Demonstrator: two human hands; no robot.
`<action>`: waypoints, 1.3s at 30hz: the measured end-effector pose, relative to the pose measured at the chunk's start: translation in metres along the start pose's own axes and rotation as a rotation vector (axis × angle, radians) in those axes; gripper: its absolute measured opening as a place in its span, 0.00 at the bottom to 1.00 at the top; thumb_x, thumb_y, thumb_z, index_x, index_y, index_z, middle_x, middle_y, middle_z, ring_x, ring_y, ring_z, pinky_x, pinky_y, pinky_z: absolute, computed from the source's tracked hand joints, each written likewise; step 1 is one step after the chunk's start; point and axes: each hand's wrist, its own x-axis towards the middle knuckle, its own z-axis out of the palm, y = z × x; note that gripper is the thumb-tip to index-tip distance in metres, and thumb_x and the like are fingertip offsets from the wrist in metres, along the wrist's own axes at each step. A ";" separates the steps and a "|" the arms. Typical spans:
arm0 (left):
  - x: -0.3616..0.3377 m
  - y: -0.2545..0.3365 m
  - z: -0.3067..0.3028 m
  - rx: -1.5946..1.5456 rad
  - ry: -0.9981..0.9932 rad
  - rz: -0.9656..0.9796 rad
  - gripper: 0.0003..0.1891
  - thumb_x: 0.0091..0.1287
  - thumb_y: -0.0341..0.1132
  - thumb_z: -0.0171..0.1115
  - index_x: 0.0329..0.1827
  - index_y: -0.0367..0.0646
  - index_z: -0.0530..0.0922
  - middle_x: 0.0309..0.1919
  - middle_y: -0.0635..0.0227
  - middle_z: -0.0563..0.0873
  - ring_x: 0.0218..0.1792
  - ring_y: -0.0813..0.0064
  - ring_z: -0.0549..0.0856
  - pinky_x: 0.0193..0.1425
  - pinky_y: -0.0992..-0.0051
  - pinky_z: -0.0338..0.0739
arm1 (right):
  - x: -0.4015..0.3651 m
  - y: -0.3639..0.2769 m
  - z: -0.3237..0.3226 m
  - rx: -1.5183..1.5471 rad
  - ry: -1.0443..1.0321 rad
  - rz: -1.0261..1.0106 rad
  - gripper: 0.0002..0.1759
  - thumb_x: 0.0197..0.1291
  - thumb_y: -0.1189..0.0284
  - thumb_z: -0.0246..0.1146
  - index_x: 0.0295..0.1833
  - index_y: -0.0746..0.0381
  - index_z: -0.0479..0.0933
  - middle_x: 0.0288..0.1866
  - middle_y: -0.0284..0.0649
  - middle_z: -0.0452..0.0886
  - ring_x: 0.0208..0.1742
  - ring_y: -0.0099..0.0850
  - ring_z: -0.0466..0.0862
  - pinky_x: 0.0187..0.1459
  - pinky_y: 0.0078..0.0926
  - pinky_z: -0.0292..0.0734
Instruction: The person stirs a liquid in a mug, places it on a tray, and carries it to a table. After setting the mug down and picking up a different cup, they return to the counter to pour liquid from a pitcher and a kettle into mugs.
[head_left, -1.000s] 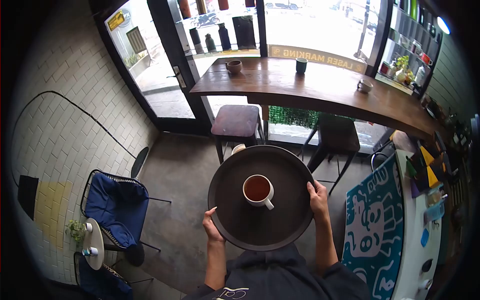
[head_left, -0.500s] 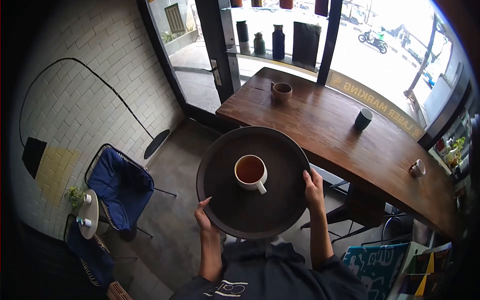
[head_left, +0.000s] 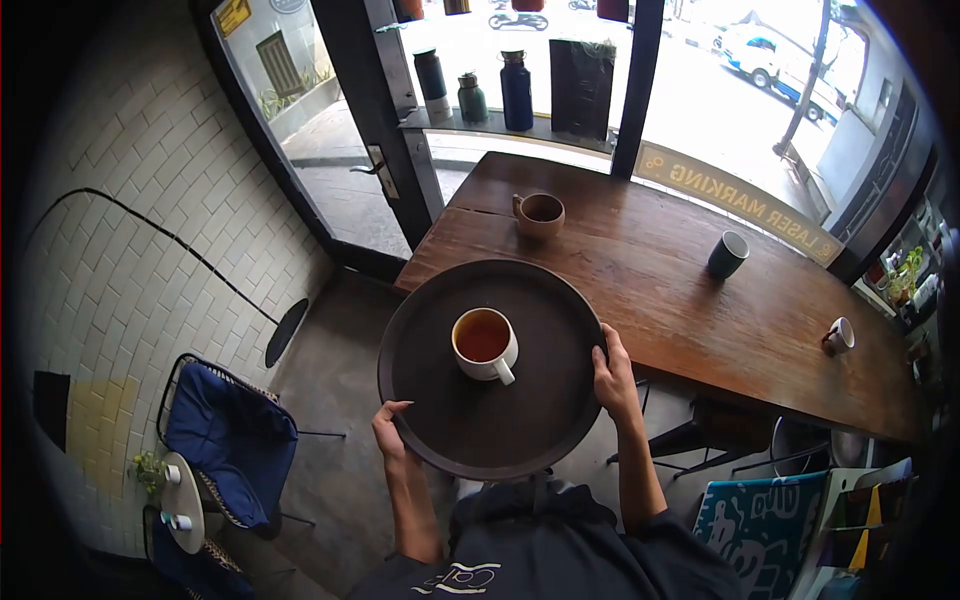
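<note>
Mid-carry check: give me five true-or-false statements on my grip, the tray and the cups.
1. The left hand and right hand both grip the round dark brown tray. True.
2. The white ceramic cup is empty. False: the white ceramic cup holds reddish-brown liquid.
3. The white ceramic cup's handle points toward the window. False: it points toward the person.
4. The dark green cup sits between the brown handled cup and small white cup. True.
5. The brown handled cup is on the tray. False: it is on the wooden counter.
</note>
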 end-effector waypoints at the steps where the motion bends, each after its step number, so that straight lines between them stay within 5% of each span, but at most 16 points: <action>1: 0.009 0.006 0.000 0.009 0.015 -0.012 0.12 0.53 0.31 0.53 0.34 0.35 0.81 0.33 0.56 0.87 0.33 0.60 0.87 0.42 0.69 0.84 | 0.002 -0.004 0.003 -0.082 0.019 0.005 0.22 0.68 0.76 0.49 0.67 0.70 0.64 0.59 0.59 0.77 0.63 0.47 0.76 0.64 0.37 0.68; 5: 0.034 0.029 0.004 0.037 0.024 -0.060 0.13 0.53 0.31 0.53 0.35 0.34 0.81 0.35 0.55 0.87 0.34 0.60 0.87 0.43 0.68 0.84 | 0.006 -0.011 0.015 -0.292 0.030 0.040 0.25 0.67 0.74 0.49 0.68 0.69 0.63 0.58 0.64 0.76 0.62 0.54 0.75 0.61 0.41 0.70; 9: 0.057 0.048 0.012 -0.008 -0.069 -0.125 0.13 0.55 0.31 0.52 0.36 0.33 0.81 0.36 0.54 0.87 0.36 0.59 0.87 0.44 0.67 0.85 | 0.020 -0.053 0.010 -0.499 -0.150 0.247 0.23 0.68 0.66 0.54 0.63 0.68 0.69 0.35 0.59 0.83 0.44 0.54 0.84 0.48 0.44 0.76; 10: 0.060 0.051 0.014 -0.026 -0.057 -0.139 0.13 0.55 0.31 0.52 0.36 0.33 0.81 0.36 0.53 0.87 0.36 0.58 0.87 0.44 0.67 0.85 | 0.027 -0.044 0.007 -0.458 -0.126 0.184 0.21 0.66 0.62 0.58 0.58 0.67 0.73 0.26 0.54 0.82 0.34 0.50 0.85 0.41 0.44 0.77; 13: 0.074 0.053 0.010 0.009 -0.104 -0.144 0.12 0.54 0.30 0.54 0.35 0.32 0.81 0.36 0.53 0.87 0.36 0.59 0.87 0.46 0.66 0.84 | 0.058 -0.065 0.004 -0.684 0.120 0.083 0.18 0.65 0.63 0.60 0.51 0.66 0.78 0.19 0.50 0.79 0.29 0.45 0.85 0.38 0.40 0.77; 16: 0.077 0.057 0.014 0.045 -0.107 -0.150 0.13 0.55 0.31 0.54 0.36 0.31 0.81 0.37 0.52 0.87 0.37 0.58 0.87 0.46 0.65 0.84 | 0.110 -0.057 -0.003 -0.660 0.053 -0.006 0.32 0.57 0.58 0.69 0.62 0.65 0.71 0.51 0.57 0.79 0.50 0.47 0.82 0.49 0.41 0.77; 18: 0.078 0.058 0.017 0.046 -0.128 -0.177 0.13 0.55 0.31 0.53 0.36 0.31 0.81 0.37 0.52 0.87 0.37 0.57 0.87 0.46 0.65 0.84 | 0.147 -0.043 -0.006 -0.799 -0.026 -0.087 0.49 0.47 0.52 0.75 0.71 0.62 0.62 0.67 0.57 0.66 0.65 0.50 0.72 0.62 0.41 0.71; 25: 0.078 0.055 0.020 -0.021 -0.144 -0.245 0.13 0.55 0.31 0.53 0.37 0.31 0.81 0.38 0.52 0.87 0.37 0.57 0.87 0.47 0.64 0.84 | 0.223 -0.022 0.025 -0.391 -0.217 -0.105 0.68 0.30 0.45 0.80 0.74 0.64 0.54 0.68 0.59 0.64 0.71 0.51 0.65 0.71 0.39 0.64; 39: 0.069 0.049 0.032 -0.001 -0.100 -0.190 0.12 0.54 0.30 0.53 0.36 0.33 0.80 0.36 0.54 0.87 0.36 0.58 0.87 0.45 0.65 0.84 | 0.221 -0.023 0.038 -0.641 -0.123 -0.095 0.49 0.37 0.58 0.78 0.64 0.68 0.66 0.61 0.54 0.72 0.66 0.48 0.70 0.68 0.39 0.65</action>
